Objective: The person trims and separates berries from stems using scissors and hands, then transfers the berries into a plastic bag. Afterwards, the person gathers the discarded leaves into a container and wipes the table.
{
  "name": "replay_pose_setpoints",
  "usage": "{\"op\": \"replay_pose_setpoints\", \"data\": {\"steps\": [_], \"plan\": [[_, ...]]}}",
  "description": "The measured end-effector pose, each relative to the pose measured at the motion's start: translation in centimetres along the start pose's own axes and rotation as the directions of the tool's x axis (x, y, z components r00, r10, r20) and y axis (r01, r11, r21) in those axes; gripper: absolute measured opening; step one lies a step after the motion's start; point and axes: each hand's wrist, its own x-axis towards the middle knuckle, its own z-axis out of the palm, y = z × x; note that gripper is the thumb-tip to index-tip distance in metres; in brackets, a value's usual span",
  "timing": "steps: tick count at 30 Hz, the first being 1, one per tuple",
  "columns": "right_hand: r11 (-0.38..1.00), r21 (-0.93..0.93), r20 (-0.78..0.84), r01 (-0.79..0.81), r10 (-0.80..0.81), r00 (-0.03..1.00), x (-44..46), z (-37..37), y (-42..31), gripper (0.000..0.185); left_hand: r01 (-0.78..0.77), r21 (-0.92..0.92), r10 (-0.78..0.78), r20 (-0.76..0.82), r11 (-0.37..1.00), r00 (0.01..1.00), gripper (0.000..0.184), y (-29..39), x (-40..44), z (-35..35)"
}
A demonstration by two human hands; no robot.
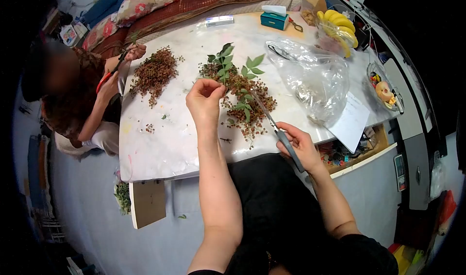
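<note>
My left hand is closed in a pinch at the left edge of a leafy berry sprig. Its green leaves and reddish-brown berries, which look like Sichuan pepper, extend to the right of my fingers. My right hand grips the grey handles of a pair of scissors, whose blades point up and left into the berries. Beneath the sprig, a pile of berry clusters with some leaves lies on the white-covered table. Whether the blades touch a stem is too small to tell.
A person at the left holds red-handled scissors beside another berry pile. A clear plastic bag and paper lie right, above an open drawer. Farther back are a tissue box and bananas.
</note>
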Motion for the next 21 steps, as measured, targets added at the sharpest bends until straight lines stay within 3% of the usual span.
{"op": "replay_pose_setpoints", "data": {"steps": [7, 10, 12, 21], "plan": [[0.997, -0.024, -0.047, -0.075, 0.074, 0.996, 0.7, 0.7, -0.5, 0.046, -0.023, 0.070, 0.019, 0.063, 0.997, 0.998, 0.012, 0.0, -0.1, 1.0], [0.996, 0.013, -0.059, -0.084, 0.084, 0.995, 0.7, 0.9, -0.6, 0.045, -0.035, 0.086, 0.029, 0.066, 0.996, 0.997, 0.012, 0.1, -0.1, 1.1], [0.980, 0.173, -0.012, -0.101, 0.104, 0.994, 0.5, 1.0, -1.2, 0.043, -0.051, 0.081, 0.046, 0.062, 0.995, 0.997, 0.012, 0.1, -0.2, 1.4], [0.970, 0.222, 0.043, -0.101, 0.094, 0.995, 0.7, 2.0, -2.2, 0.039, -0.068, 0.130, 0.065, 0.030, 0.989, 0.997, 0.013, 0.9, -0.9, 2.2]]}}
